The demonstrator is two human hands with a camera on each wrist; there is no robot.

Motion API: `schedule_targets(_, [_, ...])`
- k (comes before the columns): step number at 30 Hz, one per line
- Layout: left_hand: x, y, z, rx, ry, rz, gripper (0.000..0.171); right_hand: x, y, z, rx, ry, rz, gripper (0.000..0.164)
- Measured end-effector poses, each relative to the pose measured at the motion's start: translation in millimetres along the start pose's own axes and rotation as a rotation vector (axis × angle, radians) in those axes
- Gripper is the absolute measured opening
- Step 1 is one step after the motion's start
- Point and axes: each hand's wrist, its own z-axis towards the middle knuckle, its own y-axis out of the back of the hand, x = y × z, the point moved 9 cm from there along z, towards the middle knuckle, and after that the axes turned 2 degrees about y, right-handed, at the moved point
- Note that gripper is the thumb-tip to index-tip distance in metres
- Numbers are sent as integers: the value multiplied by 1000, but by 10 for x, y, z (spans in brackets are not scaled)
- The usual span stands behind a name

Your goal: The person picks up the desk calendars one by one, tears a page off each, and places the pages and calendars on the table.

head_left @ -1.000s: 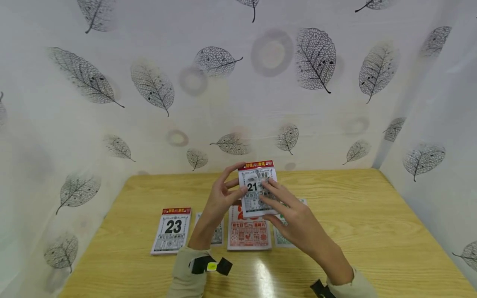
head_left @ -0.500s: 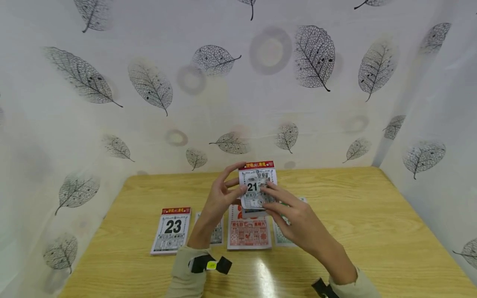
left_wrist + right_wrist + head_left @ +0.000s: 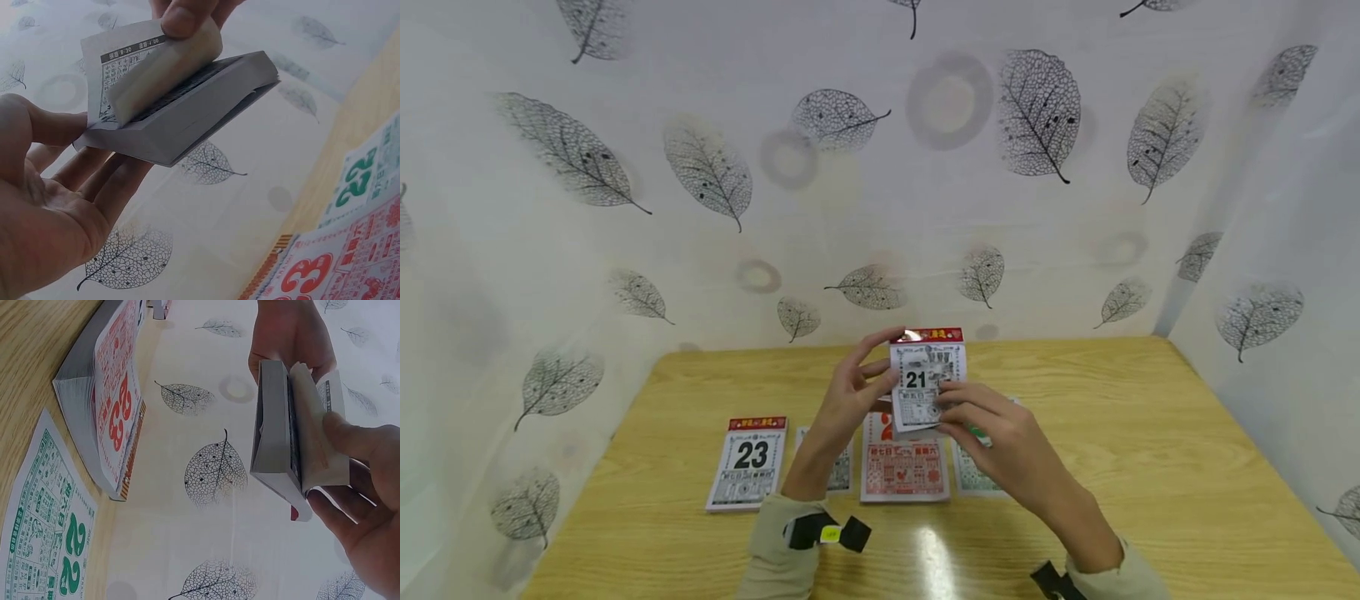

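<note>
A small tear-off calendar pad (image 3: 917, 410) with a red header and a black 21 is held up above the table. My left hand (image 3: 841, 410) grips its left side, thumb over the front and fingers behind. With my right hand (image 3: 1011, 433) I pinch the lower right of the top page. That page (image 3: 167, 74) bends away from the thick block (image 3: 206, 109) in the left wrist view, and part of its printed face shows. From the right wrist, the lifted page (image 3: 312, 434) is seen between thumb and fingers, still joined near the header.
On the wooden table (image 3: 1135, 467), a calendar pad with black 23 (image 3: 748, 456) lies at left. A partly covered black-printed sheet (image 3: 841, 471), a thick red 23 calendar (image 3: 905, 473) and a loose green 22 sheet (image 3: 53, 519) lie to its right. Leaf-patterned cloth (image 3: 880, 208) surrounds the table.
The top page lay nearly flat at first; its lower part has since been lifted off the block by my right fingers. The held pad has shifted slightly right.
</note>
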Motion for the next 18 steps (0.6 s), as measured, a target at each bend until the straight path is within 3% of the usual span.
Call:
schedule_targets(4, [-2,-18,3,17,-10,-7,52,-16,26,-9,-7,-7,29,19])
schedule_targets(10, [-43,-33,9,38,-41,-36,52,-22,52,6,5,-23,44,10])
schedule_targets(18, [-31,-16,7,10,-21,-37,47,-30,94,1,-9,-58,37,25])
